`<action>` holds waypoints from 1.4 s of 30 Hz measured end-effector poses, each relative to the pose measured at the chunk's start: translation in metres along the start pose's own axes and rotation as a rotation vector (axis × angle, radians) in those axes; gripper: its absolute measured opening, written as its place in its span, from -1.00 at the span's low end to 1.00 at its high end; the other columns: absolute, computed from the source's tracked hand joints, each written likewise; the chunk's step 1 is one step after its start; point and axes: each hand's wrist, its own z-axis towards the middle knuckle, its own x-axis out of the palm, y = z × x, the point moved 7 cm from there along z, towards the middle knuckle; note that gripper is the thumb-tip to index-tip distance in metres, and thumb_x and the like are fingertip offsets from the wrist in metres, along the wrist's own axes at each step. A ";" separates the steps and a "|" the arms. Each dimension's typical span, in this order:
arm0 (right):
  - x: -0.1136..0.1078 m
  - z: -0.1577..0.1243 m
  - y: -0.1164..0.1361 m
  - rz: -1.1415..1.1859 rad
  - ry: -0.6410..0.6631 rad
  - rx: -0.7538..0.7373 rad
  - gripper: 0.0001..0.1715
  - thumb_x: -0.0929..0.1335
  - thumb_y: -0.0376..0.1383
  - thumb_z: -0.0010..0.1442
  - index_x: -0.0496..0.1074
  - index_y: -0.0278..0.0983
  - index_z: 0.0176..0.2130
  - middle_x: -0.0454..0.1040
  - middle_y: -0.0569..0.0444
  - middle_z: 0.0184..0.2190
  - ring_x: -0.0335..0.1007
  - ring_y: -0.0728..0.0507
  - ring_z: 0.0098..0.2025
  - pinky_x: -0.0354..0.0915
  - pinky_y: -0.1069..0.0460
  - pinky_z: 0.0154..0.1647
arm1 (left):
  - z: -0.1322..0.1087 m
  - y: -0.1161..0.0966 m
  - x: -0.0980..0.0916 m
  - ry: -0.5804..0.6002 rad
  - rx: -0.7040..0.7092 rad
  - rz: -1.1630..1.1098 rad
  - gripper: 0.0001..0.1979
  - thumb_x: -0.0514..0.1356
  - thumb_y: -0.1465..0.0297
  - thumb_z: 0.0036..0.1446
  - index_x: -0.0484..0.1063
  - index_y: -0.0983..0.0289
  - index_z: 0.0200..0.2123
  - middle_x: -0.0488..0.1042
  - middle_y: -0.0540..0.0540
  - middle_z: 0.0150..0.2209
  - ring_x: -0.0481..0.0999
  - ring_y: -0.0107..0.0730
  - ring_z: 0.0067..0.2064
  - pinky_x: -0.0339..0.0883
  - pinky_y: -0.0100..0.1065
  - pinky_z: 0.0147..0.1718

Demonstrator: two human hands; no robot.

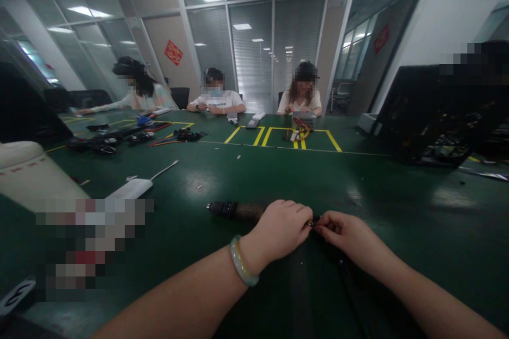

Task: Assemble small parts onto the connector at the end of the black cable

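My left hand (284,228), with a pale green bangle on the wrist, is closed around the rear of an electric screwdriver (248,212). The tool lies low over the table, its black nose and metal tip pointing left. At its back end, my right hand (338,228) pinches a small dark cable plug (315,221) between thumb and fingers. Something brass-coloured shows between the two hands. Fingers hide most of the plug, so I cannot tell how far it sits in the tool. A black cable (342,264) runs down toward the front edge.
On the left lie a white power strip (135,189) and a cream container (35,177). Bundled black cables (99,140) sit farther back. Three people sit across the green table (254,177). A large black case (425,116) stands at the right, with another person behind it.
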 end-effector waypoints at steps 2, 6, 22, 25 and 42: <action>0.001 0.000 0.001 0.005 -0.002 -0.007 -0.80 0.31 -0.17 0.20 0.47 -0.21 -0.32 0.49 0.17 -0.46 0.37 -0.04 -0.45 0.15 0.12 -0.47 | 0.000 -0.001 0.001 0.007 0.010 -0.012 -0.95 0.15 0.39 0.21 0.35 0.24 -0.26 0.47 0.02 -0.26 0.45 -0.32 -0.18 0.26 -0.28 -0.17; 0.001 -0.001 0.002 0.006 -0.013 -0.012 -0.77 0.30 -0.14 0.21 0.48 -0.22 -0.33 0.50 0.15 -0.44 0.38 -0.05 -0.43 0.14 0.12 -0.47 | 0.000 -0.002 0.003 0.006 0.000 -0.046 -0.96 0.15 0.46 0.19 0.36 0.23 -0.26 0.47 0.00 -0.24 0.43 -0.34 -0.15 0.25 -0.30 -0.15; 0.004 0.002 -0.007 0.073 -0.004 0.003 -0.76 0.33 -0.15 0.17 0.48 -0.26 -0.36 0.49 0.13 -0.48 0.34 -0.04 -0.46 0.12 0.12 -0.49 | -0.001 0.000 0.001 0.027 -0.058 -0.085 -0.85 0.20 0.41 0.14 0.35 0.23 -0.19 0.45 0.03 -0.22 0.40 -0.30 -0.15 0.25 -0.28 -0.15; 0.004 0.002 -0.008 0.074 -0.017 0.005 -0.76 0.33 -0.16 0.17 0.47 -0.27 -0.36 0.49 0.13 -0.48 0.35 -0.04 -0.45 0.12 0.12 -0.49 | -0.001 0.000 0.001 0.024 -0.048 -0.095 -0.90 0.19 0.41 0.15 0.36 0.23 -0.22 0.46 0.01 -0.23 0.41 -0.31 -0.16 0.26 -0.28 -0.15; 0.004 0.001 -0.005 0.084 0.014 0.001 -0.77 0.33 -0.15 0.18 0.47 -0.25 -0.35 0.50 0.14 -0.48 0.36 -0.05 -0.45 0.14 0.12 -0.48 | -0.001 0.001 0.005 0.019 -0.043 -0.109 -0.90 0.18 0.46 0.15 0.38 0.24 -0.23 0.47 0.04 -0.20 0.42 -0.31 -0.11 0.25 -0.27 -0.09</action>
